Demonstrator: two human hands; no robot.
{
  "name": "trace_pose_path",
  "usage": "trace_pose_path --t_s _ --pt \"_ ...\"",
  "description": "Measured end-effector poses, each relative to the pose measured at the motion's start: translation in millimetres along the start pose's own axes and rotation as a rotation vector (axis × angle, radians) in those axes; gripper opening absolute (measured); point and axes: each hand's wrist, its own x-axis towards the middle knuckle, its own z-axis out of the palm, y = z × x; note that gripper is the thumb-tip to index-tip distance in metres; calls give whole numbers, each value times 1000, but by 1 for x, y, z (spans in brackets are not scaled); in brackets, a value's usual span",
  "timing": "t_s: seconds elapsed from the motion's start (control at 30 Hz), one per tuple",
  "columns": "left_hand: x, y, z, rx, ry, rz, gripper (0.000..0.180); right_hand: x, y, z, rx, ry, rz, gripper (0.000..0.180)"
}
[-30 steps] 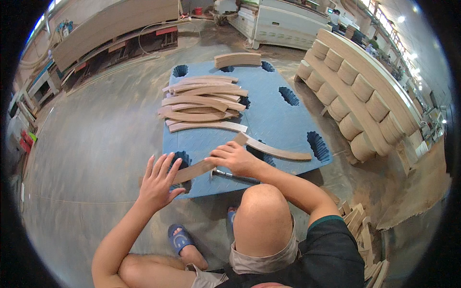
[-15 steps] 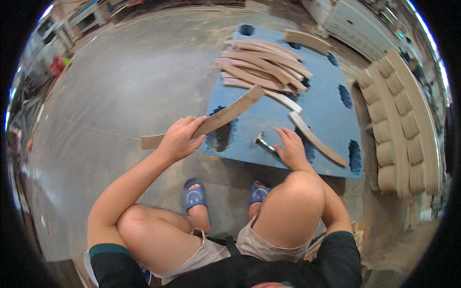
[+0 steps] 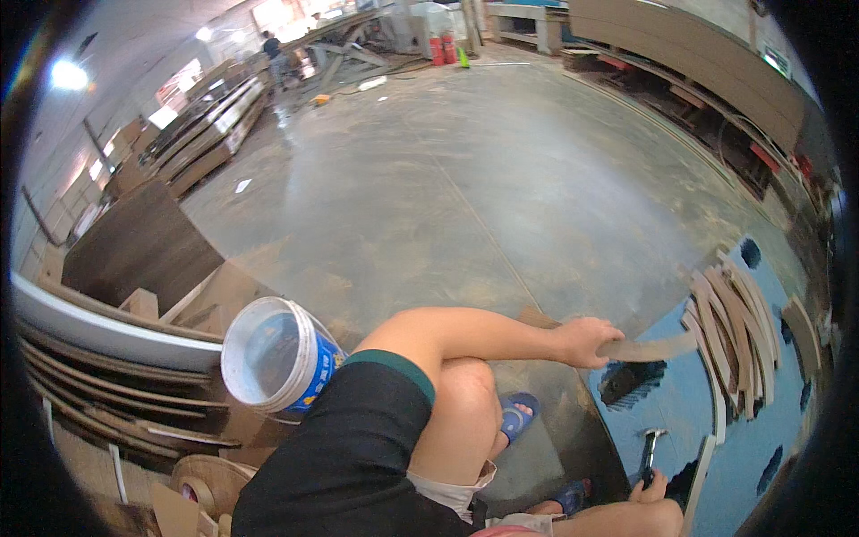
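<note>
My left hand [image 3: 589, 342] is closed round a curved wooden strip [image 3: 660, 347], whose far end reaches over the edge of a blue slab-like pallet [image 3: 616, 431] with dark holes. Its other end shows behind my wrist. Low on the right, my right hand [image 3: 652, 488] grips the handle of a hammer [image 3: 649, 452], metal head pointing away from me. Most of that hand is hidden by my knee. More curved wooden strips [image 3: 735, 336] lie in a loose pile on the pallet, and a single strip [image 3: 700, 479] rests beside my right hand.
A white bucket [image 3: 259, 353] with a blue label stands by my left elbow, next to stacked curved boards [image 3: 116, 380] and a roll of tape [image 3: 195, 490]. Another person [image 3: 272, 52] is far off at the back left. Red cylinders [image 3: 442, 50] stand at the back.
My view has swung to the left, so the pallet now sits at the right edge. My right hand, open beside the hammer before, has closed on its handle. The left hand still holds the strip.
</note>
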Motion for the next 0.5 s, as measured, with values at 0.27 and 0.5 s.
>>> trace_pose_path --t_s 0.27,0.5 --pt "16 4 12 0 -58 16 63 21 61 10 415 43 340 49" --pt "14 -3 17 -28 -103 31 64 -6 98 -64 410 362 231 46"
